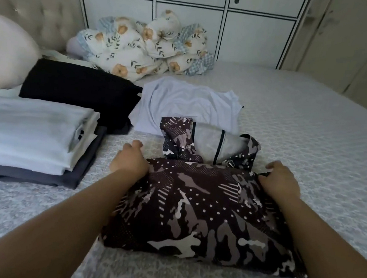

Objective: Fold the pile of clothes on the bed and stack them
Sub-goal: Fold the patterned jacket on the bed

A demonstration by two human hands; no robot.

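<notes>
A dark camouflage-print garment [202, 210] with a grey-lined hood lies partly folded on the bed in front of me. My left hand [130, 160] grips its far left corner with curled fingers. My right hand [280, 179] grips its far right corner. The hood [213, 144] sticks out beyond the fold, between my hands. To the left stands a stack of folded clothes [28, 137], white pieces on a dark grey one. A folded black garment [79, 88] lies behind the stack. A pale blue shirt [188, 103] lies spread flat beyond the hood.
A crumpled floral quilt [146, 45] is heaped at the far side against white cabinet doors [190, 7]. A pale pillow [4, 54] and a tufted headboard [34, 3] are at the left. The grey patterned bedcover [313, 133] stretches to the right.
</notes>
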